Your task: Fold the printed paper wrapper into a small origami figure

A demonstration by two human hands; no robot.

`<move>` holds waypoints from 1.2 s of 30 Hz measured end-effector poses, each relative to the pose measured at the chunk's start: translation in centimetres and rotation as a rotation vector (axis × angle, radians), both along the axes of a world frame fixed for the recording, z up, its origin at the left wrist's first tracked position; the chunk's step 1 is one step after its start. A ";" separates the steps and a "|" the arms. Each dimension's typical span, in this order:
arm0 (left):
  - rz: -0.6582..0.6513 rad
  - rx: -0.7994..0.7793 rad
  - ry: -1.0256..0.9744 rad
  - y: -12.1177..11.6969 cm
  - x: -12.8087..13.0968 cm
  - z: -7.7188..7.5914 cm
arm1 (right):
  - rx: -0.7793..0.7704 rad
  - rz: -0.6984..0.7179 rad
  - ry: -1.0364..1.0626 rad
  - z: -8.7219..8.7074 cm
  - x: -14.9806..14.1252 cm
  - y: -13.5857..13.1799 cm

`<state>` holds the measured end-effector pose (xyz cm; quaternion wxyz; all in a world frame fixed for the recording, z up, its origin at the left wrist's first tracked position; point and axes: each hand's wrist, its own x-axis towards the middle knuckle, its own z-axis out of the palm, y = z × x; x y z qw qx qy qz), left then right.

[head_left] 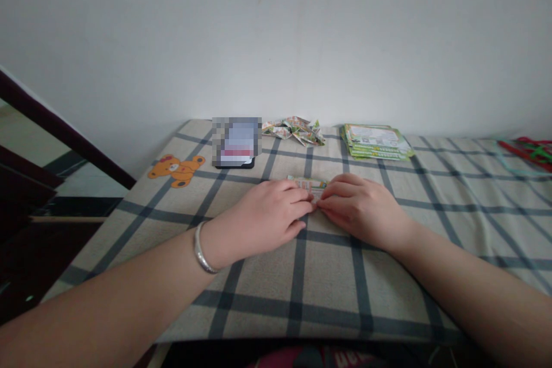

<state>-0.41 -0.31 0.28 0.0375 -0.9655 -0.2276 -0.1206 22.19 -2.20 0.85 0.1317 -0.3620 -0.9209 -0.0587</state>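
Phone left of folded papers

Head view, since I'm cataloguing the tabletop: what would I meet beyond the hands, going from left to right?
Orange bear figure, partly blurred phone, small folded paper pieces, stack of green-edged printed sheets, red and green items.

My printed paper, white, green and orange, lies on the worktop. My fingers partly cover it.
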 end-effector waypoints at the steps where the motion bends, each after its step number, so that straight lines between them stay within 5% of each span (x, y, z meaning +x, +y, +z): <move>1: 0.002 0.000 0.003 0.0 0.0 0.0 | -0.001 0.011 0.002 0.0 0.0 0.0; 17: -0.002 0.024 0.027 0.0 -0.1 -0.1 | 0.011 -0.037 -0.051 -0.2 -0.5 -0.2; 36: -0.029 -0.024 -0.021 0.0 -0.2 -0.3 | 0.034 -0.268 -0.178 0.3 -0.4 -0.4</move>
